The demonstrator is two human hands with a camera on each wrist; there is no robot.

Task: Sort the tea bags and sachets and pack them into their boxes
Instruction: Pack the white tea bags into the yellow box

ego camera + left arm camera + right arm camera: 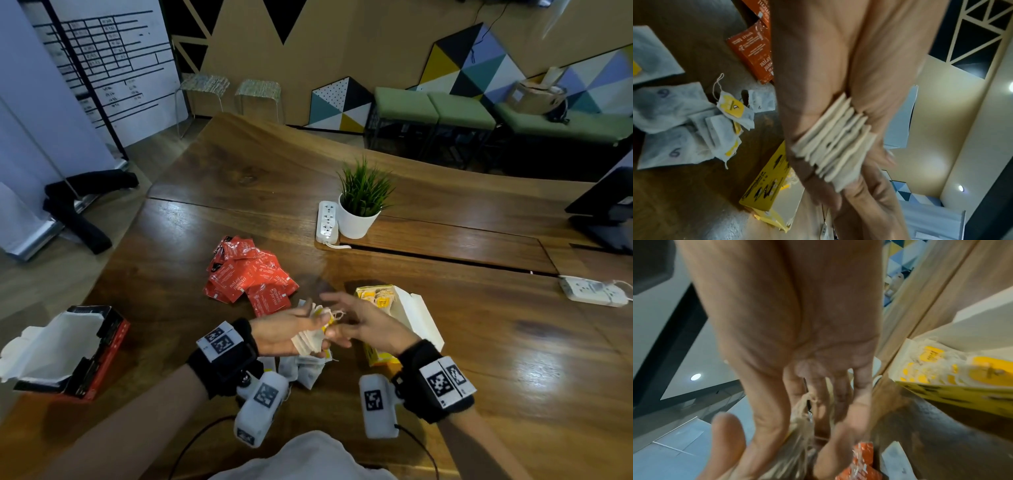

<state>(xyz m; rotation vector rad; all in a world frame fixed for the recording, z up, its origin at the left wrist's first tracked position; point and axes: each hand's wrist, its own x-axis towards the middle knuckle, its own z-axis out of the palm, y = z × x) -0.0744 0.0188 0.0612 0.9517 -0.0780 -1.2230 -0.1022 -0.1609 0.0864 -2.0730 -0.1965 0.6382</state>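
Observation:
My left hand [284, 327] grips a fanned stack of beige tea bags [310, 341] above the table; in the left wrist view the stack [835, 139] sits between thumb and fingers. My right hand [364, 322] meets it from the right with fingers spread, touching the bags' strings [804, 404] and holding nothing. Just behind the right hand stands the open yellow tea box [416, 318], with tagged bags inside [953, 373]. More loose tea bags [303, 371] lie under my hands. Red sachets [251, 274] are piled beyond. An open red and black box [73, 356] sits at the left.
A potted plant [359, 209] and a white power strip [327, 219] stand mid-table, behind the sachets. A second power strip [594, 291] lies at the right, and a dark monitor base [606, 219] at the far right. The wooden table's [496, 342] left edge is near the red box.

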